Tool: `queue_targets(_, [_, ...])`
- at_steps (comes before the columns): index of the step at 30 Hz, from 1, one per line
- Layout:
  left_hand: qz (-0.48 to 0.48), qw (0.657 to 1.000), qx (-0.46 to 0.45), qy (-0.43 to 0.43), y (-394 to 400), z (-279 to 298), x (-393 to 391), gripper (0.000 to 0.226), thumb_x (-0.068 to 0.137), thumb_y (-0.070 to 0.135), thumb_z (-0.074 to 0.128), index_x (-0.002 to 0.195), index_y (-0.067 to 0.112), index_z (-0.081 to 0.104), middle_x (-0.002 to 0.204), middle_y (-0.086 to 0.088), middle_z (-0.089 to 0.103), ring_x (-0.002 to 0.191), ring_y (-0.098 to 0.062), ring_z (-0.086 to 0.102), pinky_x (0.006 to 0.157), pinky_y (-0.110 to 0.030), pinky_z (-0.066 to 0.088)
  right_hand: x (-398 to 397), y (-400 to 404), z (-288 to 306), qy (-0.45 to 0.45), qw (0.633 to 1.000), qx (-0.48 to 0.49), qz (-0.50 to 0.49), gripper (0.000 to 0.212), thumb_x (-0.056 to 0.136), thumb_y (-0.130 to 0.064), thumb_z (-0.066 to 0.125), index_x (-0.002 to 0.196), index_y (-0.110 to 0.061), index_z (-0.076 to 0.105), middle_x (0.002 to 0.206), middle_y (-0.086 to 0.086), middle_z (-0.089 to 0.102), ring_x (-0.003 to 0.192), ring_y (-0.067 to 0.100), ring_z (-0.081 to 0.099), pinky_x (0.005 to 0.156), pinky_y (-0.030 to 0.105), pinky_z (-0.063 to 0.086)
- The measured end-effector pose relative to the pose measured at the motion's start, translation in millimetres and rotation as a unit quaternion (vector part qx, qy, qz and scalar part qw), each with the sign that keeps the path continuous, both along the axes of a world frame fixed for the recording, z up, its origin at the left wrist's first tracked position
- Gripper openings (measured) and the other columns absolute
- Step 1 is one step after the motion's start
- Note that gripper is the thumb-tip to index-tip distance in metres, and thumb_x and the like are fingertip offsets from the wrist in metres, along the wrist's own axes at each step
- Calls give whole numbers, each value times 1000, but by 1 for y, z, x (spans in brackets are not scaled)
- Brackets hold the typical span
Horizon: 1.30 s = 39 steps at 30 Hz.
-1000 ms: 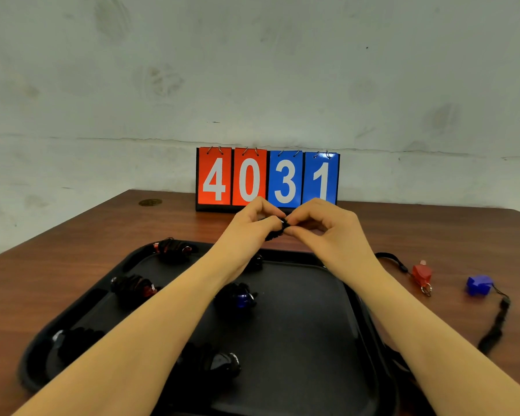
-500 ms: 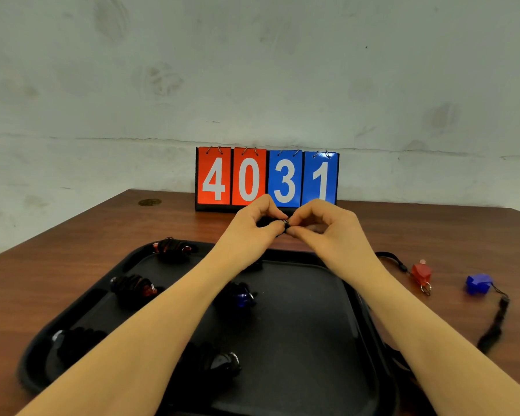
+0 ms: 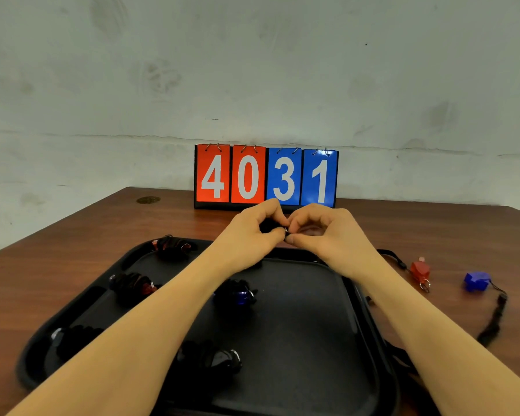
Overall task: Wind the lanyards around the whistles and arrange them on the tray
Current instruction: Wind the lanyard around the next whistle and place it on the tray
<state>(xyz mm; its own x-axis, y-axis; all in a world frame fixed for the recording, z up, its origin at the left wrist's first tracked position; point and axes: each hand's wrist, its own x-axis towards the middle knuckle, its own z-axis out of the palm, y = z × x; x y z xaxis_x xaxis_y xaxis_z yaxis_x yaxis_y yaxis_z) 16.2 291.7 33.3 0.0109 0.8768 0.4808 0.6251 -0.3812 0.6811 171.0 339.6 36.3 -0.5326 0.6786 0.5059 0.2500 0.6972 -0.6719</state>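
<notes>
while my left hand (image 3: 249, 235) and right hand (image 3: 321, 235) pinch a wrapped whistle (image 3: 270, 227), i finish winding. next, i judge, it goes on the tray (image 3: 306, 340).

Left hand (image 3: 254, 232) curled tighter round the dark wound whistle (image 3: 269, 226), thumb now closed under it; right hand (image 3: 318, 232) fingertips shifted slightly nearer, pinching at its right end.

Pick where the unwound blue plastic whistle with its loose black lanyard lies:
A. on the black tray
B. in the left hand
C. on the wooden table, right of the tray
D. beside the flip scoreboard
C: the unwound blue plastic whistle rests on the brown wooden table, right of the black plastic tray, with its black lanyard trailing loose beside it.
</notes>
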Motion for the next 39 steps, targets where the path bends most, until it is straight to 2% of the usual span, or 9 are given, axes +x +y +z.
queue_targets(5, [-9, 1000, 0, 1, 0, 1, 2, 20, 88, 10, 54, 86, 30, 52, 91, 15, 57, 95, 0, 52, 84, -14, 39, -2, -1, -2, 5, 999, 8, -30, 11, 76, -8, 70, 80, -16, 65, 85, -3, 67, 84, 9, 63, 84, 26, 52])
queue_targets(9, [-22, 1000, -15, -15, 0, 2, 4, 18, 89, 11, 54, 92, 29, 52, 96, 13, 57, 99, -3, 53, 92, -23, 42, -4, -4, -3, 15, 999, 10, -48, 12, 72, -7, 70, 77, -15, 62, 79, -1, 64, 78, 14, 62, 77, 27, 54])
queue_targets(13, [-29, 999, -30, -22, -2, 4, 2, 14, 90, 14, 55, 92, 28, 52, 95, 13, 58, 97, -3, 54, 93, -26, 43, -4, -4, -2, 9, 999, 9, -39, 12, 74, -7, 68, 79, -16, 62, 83, 0, 65, 79, 14, 63, 77, 26, 55])
queue_targets(20, [-18, 999, -27, -22, -2, 5, -3, 12, 90, 15, 55, 96, 25, 53, 98, 16, 56, 99, 2, 51, 83, -11, 37, 1, -2, 2, 20, 1000, -16, -1, 6, 81, -10, 68, 85, -14, 68, 88, -2, 68, 87, 7, 64, 86, 21, 51])
queue_targets(25, [-5, 1000, -13, -21, -1, 3, -1, 15, 89, 15, 57, 100, 21, 49, 102, 12, 54, 98, 3, 49, 75, -7, 37, 2, -3, 4, 34, 999, -28, 6, 6, 83, -9, 66, 85, -13, 69, 88, -2, 70, 84, 6, 65, 86, 20, 51])
queue_targets(28, [0, 1000, -18, -16, 1, 0, 0, 15, 90, 15, 55, 101, 21, 46, 101, 14, 52, 99, 3, 47, 77, -7, 35, 0, -2, 2, 16, 1000, -6, -18, 7, 81, -8, 66, 84, -14, 67, 87, -2, 69, 85, 9, 64, 85, 23, 52])
queue_targets(31, [-2, 999, -42, -30, 2, 0, 0, 13, 92, 15, 51, 100, 22, 44, 100, 14, 52, 99, 0, 49, 81, -11, 37, -4, -3, -1, -5, 999, 22, -41, 8, 80, -7, 66, 84, -13, 64, 87, -2, 66, 82, 11, 64, 79, 23, 54])
queue_targets(34, [-21, 996, -77, -47, 2, 0, 0, 13, 93, 13, 46, 103, 22, 42, 105, 6, 53, 100, -9, 52, 84, -18, 41, -7, -3, -3, -37, 996, 51, -66, 8, 78, -8, 67, 84, -11, 61, 87, 0, 62, 78, 13, 62, 73, 20, 53])
queue_targets(39, [-67, 991, -102, -50, -1, 0, 2, 23, 91, 6, 45, 107, 20, 39, 111, 6, 49, 98, 3, 47, 80, -11, 40, -8, -1, -3, -78, 989, 94, -86, 12, 75, -7, 67, 79, -7, 55, 80, 2, 55, 65, 10, 47, 59, 12, 41])
